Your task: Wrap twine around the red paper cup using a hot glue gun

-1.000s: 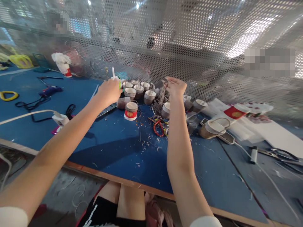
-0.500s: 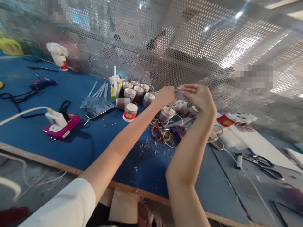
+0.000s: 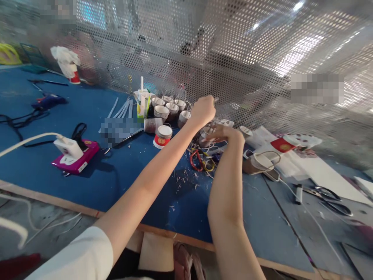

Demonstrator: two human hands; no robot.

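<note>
On the blue desk [image 3: 125, 167], a pink box [image 3: 76, 158] with a white plug on top lies at the left. Farther in, a cluster of paper cups [image 3: 167, 109] stands by the perforated screen, with a red-banded cup [image 3: 162, 136] in front. The left hand [image 3: 204, 110] is closed in a fist above the cups, pinching a thin wire end [image 3: 215, 100]. The right hand [image 3: 230, 134] hangs lower, fingers loosely curled over a wire tangle [image 3: 202, 159]; its grip cannot be determined. Scissors [image 3: 329, 196] lie at the right.

Matt blue felt tabletop [image 3: 131, 175]; perforated shiny metal screen [image 3: 233, 50].
</note>
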